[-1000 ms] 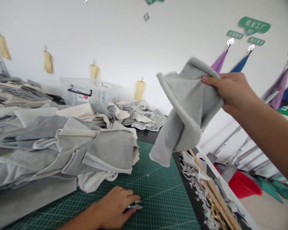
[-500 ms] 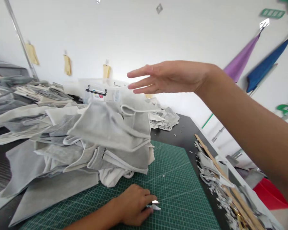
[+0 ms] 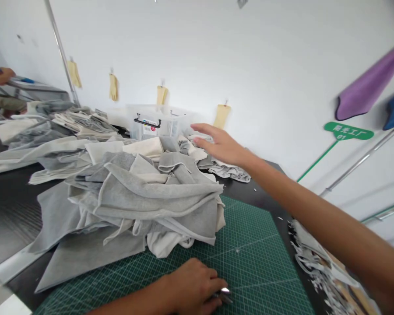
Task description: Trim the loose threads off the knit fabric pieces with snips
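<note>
My left hand (image 3: 197, 286) lies low over the near part of the green cutting mat (image 3: 259, 253), its fingers curled in and closed round a small pair of snips (image 3: 226, 292). The shiny tips poke out past my forefinger, pointing toward the mat's right edge; they are blurred, so I can't fairly say whether the blades are parted or together.

My right hand (image 3: 225, 146) is raised and bare, fingers loosely spread with a gap between them, pinching nothing. In view it comes in front of the back wall and the small heap of cloth (image 3: 231, 171) near the tabletop's far edge, with my forearm reaching across from the right.

Just left of both hands sits the big pile of grey and cream cloth pieces (image 3: 118, 192). It covers the mat's far left portion and spreads onto the black tabletop (image 3: 16, 186). The top grey piece (image 3: 164, 203) lies across the pile's front, folded lengthwise, its right end close to the mat's far edge. One flat grey piece (image 3: 92, 258) sticks out under the pile toward the tabletop's near left corner.

Beyond the pile, by the far edge, stands a clear plastic box (image 3: 170, 122) with a black handle, and another stack of cloth (image 3: 82, 120) rests toward the far left. Pale trimmings (image 3: 310, 262) run along the tabletop's right edge, beside the mat and apart from it.
</note>
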### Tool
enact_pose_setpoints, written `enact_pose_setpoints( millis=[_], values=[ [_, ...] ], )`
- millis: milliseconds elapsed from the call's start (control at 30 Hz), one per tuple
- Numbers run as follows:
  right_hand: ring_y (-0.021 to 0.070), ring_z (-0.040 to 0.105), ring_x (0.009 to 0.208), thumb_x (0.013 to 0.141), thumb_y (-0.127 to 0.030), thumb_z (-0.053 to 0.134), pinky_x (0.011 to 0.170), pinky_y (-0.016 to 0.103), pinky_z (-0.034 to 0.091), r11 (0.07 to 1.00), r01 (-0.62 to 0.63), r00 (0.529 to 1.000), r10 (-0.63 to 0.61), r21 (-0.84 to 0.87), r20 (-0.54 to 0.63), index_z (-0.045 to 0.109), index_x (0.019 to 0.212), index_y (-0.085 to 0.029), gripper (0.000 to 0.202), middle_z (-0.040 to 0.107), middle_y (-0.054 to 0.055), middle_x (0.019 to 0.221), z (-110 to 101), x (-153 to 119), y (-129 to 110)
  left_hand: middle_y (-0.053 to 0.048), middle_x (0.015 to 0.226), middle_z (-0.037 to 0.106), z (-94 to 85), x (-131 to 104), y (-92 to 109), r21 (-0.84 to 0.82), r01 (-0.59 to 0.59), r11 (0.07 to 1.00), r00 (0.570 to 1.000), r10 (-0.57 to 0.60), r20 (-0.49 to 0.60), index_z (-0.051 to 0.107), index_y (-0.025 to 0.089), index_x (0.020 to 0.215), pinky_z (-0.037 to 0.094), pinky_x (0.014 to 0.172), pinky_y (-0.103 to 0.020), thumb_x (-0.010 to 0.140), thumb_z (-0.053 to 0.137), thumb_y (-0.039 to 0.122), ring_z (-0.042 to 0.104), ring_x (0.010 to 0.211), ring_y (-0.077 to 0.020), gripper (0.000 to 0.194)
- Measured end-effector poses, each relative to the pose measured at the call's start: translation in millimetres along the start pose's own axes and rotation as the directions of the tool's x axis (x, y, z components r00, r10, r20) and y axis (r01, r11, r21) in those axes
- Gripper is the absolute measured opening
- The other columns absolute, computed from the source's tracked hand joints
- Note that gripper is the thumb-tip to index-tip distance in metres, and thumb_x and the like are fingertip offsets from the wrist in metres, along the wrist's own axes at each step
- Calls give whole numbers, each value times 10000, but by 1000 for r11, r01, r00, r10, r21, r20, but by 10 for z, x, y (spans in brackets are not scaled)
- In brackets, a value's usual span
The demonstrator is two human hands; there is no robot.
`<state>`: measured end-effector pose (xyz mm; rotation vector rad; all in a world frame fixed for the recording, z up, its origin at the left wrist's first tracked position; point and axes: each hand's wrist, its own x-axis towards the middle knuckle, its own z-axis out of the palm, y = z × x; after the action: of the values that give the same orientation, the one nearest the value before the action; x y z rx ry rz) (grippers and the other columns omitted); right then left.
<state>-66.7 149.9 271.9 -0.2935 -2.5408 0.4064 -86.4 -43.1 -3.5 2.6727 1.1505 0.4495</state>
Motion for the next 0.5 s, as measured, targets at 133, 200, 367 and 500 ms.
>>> enact_pose_setpoints(
  millis=[133, 200, 367, 500],
  values=[
    [265, 482, 1433, 1023, -391, 528, 1216, 488, 353, 994, 105, 991, -104, -11, 89, 497, 1479, -130, 527, 511, 172, 1548, 662, 1, -36, 4, 870, 719, 14, 11, -26, 16, -16, 1000, 1000, 16, 6, 605, 237, 1151, 400, 494, -317, 950, 578, 435, 714, 695, -212, 284],
    [247, 445, 1464, 1049, -431, 477, 1225, 458, 342, 995, 97, 987, -96, -9, 126, 424, 1531, -124, 574, 464, 163, 1588, 1056, -97, 9, 0, 866, 720, 35, 17, -41, 20, -27, 999, 1000, 27, 7, 605, 230, 1160, 381, 479, -314, 948, 590, 434, 709, 681, -206, 294],
    [274, 407, 1492, 1091, -439, 340, 1229, 524, 306, 975, -47, 966, 100, -215, 240, 372, 1571, -118, 579, 449, 169, 1598, 1998, -482, 238, -9, 860, 725, 118, 22, -72, 26, -48, 998, 999, 48, -6, 611, 218, 1179, 339, 438, -323, 967, 582, 460, 703, 655, -196, 323],
    [300, 449, 1457, 1091, -412, 316, 1214, 538, 317, 966, -68, 961, 131, -249, 242, 422, 1537, -66, 574, 503, 203, 1549, 2296, -570, 346, -14, 856, 725, 133, 20, -66, 23, -42, 999, 999, 42, -12, 608, 217, 1211, 335, 429, -336, 957, 582, 466, 706, 654, -203, 357]
  ],
)
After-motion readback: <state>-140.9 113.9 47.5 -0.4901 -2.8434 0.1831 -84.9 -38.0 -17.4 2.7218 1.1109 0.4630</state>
